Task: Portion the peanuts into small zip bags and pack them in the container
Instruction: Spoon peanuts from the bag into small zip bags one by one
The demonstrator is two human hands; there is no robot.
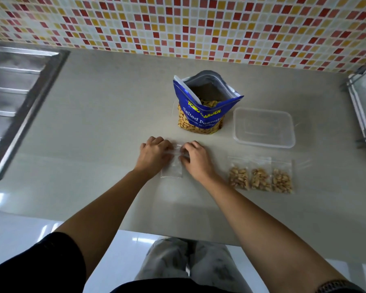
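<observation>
I am watching the left hand (pixel 154 153) and right hand (pixel 195 158) pinching the top of a clear, empty zip bag (pixel 172 169) lying flat on the counter (pixel 93 123) before the open blue peanut pouch (pixel 203 112). Three filled bags (pixel 260 178) are lying right of it.

A steel sink drainboard (pixel 13 98) is set into the worktop's (pixel 93 123) left edge. A mosaic-tiled wall (pixel 178 24) runs along the back edge — at the right edge, seemingly a wire rack (pixel 363 106).
</observation>
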